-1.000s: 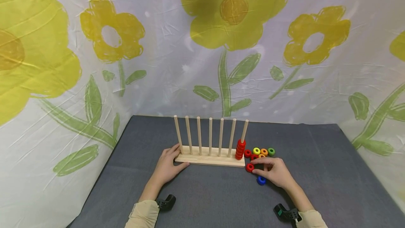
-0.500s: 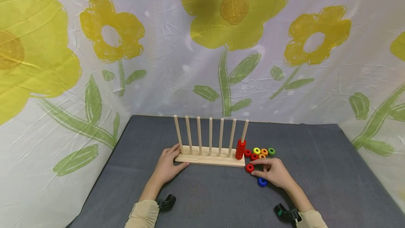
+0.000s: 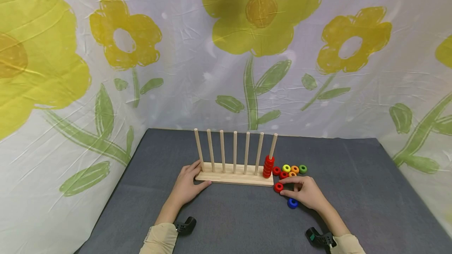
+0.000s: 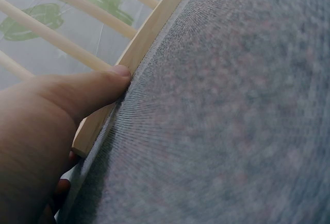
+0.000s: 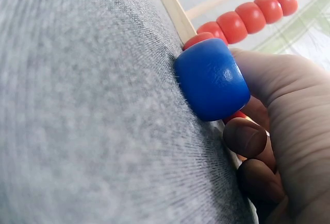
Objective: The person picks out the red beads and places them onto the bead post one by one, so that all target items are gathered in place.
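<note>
A wooden peg rack point(image 3: 229, 177) with several upright pegs stands at mid-table in the head view. My left hand point(image 3: 186, 183) grips its left end, thumb along the front edge of the base. Several red beads point(image 3: 268, 166) are stacked on the rightmost peg. Beside the rack's right front corner, my right hand point(image 3: 306, 192) pinches a loose red bead point(image 3: 278, 187) at its right side, between thumb and index finger. A blue bead point(image 3: 292, 203) lies on the table just below the right thumb. In the right wrist view the blue bead point(image 5: 212, 80) hides the thumb tip and most of the pinched bead.
Behind the right hand is a cluster of loose beads: red point(image 3: 276, 171), yellow point(image 3: 286, 168), orange point(image 3: 294, 169) and green point(image 3: 303, 169). Dark grey cloth point(image 3: 233, 222) covers the table. A flower-patterned curtain point(image 3: 183, 89) hangs at the back and sides.
The loose red bead and my right fingertips shifted very slightly left, and the blue bead moved slightly toward the front. In the last half second nothing visibly moved; my left hand stayed on the rack.
</note>
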The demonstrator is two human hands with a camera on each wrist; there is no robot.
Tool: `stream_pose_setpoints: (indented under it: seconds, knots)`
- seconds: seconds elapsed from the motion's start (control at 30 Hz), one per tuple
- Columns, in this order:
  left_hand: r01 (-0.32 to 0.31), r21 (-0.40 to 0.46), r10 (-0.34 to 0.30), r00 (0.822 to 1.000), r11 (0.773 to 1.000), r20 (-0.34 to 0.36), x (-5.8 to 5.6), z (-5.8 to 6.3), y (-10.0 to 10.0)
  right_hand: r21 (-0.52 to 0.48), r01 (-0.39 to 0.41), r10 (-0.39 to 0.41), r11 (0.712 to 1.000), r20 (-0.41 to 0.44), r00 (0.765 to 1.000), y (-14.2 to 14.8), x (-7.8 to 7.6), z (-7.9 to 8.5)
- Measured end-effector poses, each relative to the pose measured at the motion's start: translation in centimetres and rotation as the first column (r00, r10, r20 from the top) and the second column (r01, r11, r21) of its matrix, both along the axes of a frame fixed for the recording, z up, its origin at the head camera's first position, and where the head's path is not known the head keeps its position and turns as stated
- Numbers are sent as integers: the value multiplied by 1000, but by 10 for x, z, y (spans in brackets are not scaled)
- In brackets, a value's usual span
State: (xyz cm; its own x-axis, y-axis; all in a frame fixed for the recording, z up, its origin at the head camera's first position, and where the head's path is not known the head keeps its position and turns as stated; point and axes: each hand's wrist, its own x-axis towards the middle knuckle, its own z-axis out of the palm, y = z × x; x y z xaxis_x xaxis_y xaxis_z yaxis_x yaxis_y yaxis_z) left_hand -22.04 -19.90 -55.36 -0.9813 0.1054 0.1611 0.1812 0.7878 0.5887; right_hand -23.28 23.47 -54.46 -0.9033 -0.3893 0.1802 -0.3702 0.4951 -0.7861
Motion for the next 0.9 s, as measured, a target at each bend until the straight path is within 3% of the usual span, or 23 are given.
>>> stream_pose_setpoints:
  seconds: [0.57, 0.9]
  knots:
    - [-3, -1, 3, 1000, 1000, -5, 1, 1, 0, -18, 13, -14, 1000, -37, 999, 0, 3, 8]
    - [-5, 1, 5, 1000, 1000, 0, 1, 1, 0, -6, 67, -67, 998, -110, 992, -1, 4, 18]
